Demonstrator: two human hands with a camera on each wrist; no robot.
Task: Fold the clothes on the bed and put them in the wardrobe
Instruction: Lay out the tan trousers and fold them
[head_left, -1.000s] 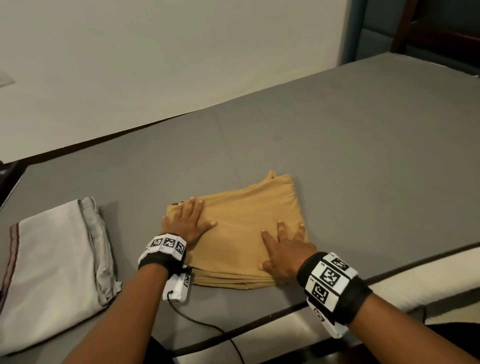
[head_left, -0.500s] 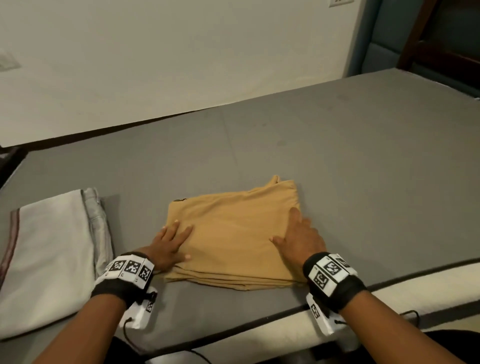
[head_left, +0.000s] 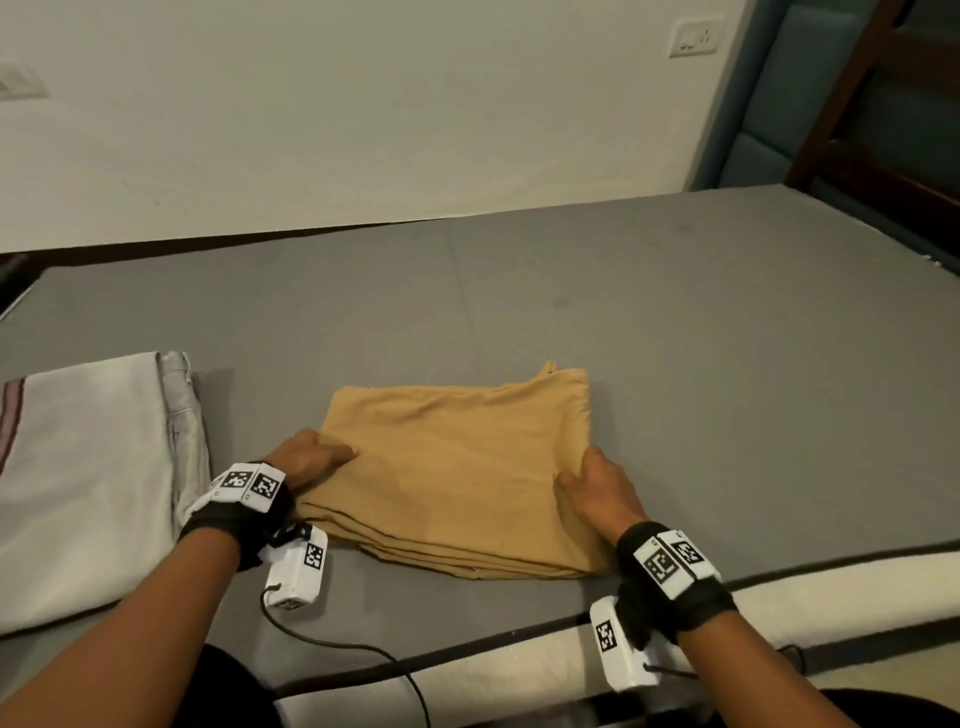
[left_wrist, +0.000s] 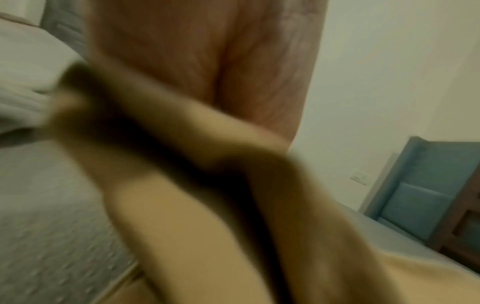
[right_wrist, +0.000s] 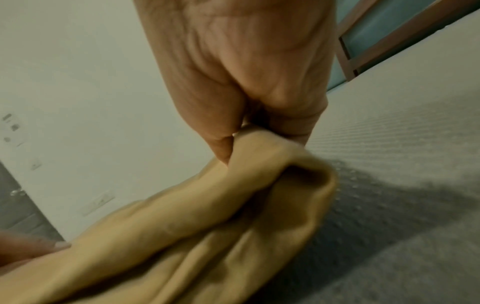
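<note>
A folded tan garment (head_left: 457, 462) lies on the grey bed (head_left: 675, 364) near its front edge. My left hand (head_left: 311, 460) grips the garment's left edge, thumb on top and fingers tucked under the layers. My right hand (head_left: 592, 483) grips the right edge in the same way. In the right wrist view the tan garment (right_wrist: 207, 216) is pinched between thumb and fingers of my right hand (right_wrist: 246, 127) and its edge lifts off the sheet. The left wrist view is blurred; it shows the tan garment (left_wrist: 182, 236) below my left hand (left_wrist: 207, 61).
A folded white and grey stack of clothes (head_left: 88, 478) lies on the bed to the left. A white wall (head_left: 363, 104) runs behind the bed. A blue padded panel and a dark wooden frame (head_left: 852, 119) stand at the far right. The wardrobe is not in view.
Both hands slid from lying flat on top of the tan garment out to its side edges and now grip them. The right edge has started to lift.
</note>
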